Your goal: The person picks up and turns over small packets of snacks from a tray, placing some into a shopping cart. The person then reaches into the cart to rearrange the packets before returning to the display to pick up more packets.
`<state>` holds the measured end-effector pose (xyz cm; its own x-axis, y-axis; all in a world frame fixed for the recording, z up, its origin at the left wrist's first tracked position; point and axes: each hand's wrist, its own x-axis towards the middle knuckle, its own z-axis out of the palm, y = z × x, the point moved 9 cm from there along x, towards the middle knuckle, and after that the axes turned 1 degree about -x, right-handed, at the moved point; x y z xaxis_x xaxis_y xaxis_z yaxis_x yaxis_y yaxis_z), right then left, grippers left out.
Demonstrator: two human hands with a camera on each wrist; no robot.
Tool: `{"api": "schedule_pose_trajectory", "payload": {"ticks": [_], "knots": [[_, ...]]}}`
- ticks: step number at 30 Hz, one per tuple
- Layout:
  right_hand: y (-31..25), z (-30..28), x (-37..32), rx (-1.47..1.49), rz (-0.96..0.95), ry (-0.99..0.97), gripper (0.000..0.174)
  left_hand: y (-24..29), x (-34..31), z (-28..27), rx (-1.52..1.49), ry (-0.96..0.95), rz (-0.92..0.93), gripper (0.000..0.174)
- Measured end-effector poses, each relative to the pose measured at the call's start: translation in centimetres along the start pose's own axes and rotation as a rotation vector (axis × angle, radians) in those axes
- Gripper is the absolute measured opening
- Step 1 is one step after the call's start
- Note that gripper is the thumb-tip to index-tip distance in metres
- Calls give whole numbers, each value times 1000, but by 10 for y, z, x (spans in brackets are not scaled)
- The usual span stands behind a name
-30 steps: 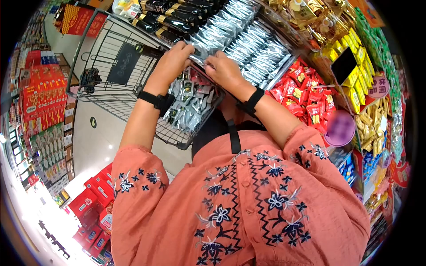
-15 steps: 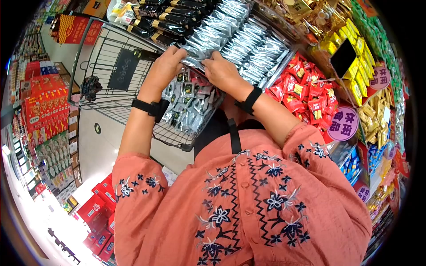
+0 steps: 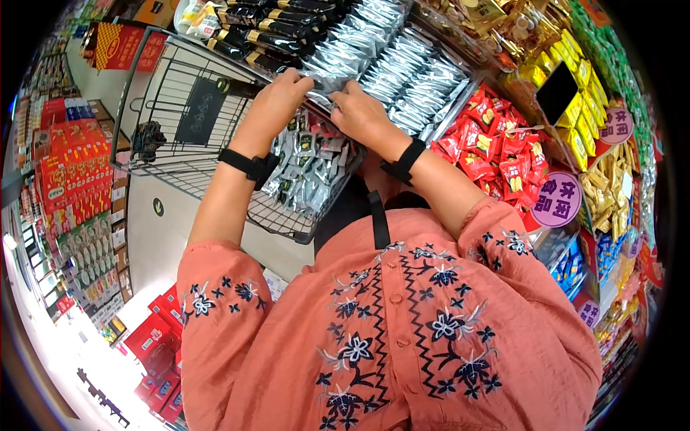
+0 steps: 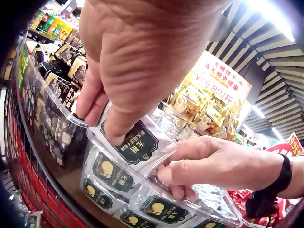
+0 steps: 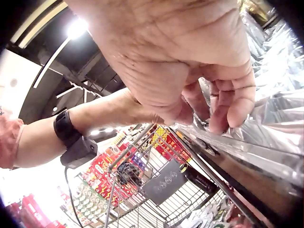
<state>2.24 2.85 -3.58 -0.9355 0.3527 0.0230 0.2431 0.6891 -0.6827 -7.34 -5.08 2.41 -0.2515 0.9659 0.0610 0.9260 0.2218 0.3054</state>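
A silver biscuit packet [image 4: 151,151] with a dark green label lies at the front rim of a clear plastic bin [image 4: 107,147] full of similar packets [image 3: 381,32]. My left hand [image 3: 279,108] holds this packet, its thumb pressed on the label in the left wrist view. At the packet's other end, my right hand [image 3: 365,122] pinches the edge, thumb and curled fingers right at the rim. Both hands are side by side over the bin's near edge, palms down.
Below my hands stands a wire shopping cart [image 3: 172,151] holding many small silver and dark packets [image 3: 309,161]. Black packets [image 3: 280,32] fill the bin on the left. Red packets [image 3: 496,144] are heaped to the right, beside a round purple sign [image 3: 555,200].
Both hands stay at the bin's near edge, with small shifts of the fingers. The left hand has moved slightly right and up since half a second ago.
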Motion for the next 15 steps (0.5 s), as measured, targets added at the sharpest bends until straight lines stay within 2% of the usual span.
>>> {"api": "schedule_pose_trajectory", "payload": {"ticks": [3, 9, 12, 15], "knots": [[3, 1, 1, 9, 26, -29, 34, -3, 2, 5, 3, -25, 7, 25], [4, -6, 3, 65, 60, -8, 33, -2, 0, 5, -46, 10, -7, 32], [2, -11, 1, 83, 70, 1, 29, -11, -10, 2, -155, 71, -157, 35], [3, -12, 1, 59, 48, 52, 29, -32, -21, 5, -374, 184, -311, 46]]}}
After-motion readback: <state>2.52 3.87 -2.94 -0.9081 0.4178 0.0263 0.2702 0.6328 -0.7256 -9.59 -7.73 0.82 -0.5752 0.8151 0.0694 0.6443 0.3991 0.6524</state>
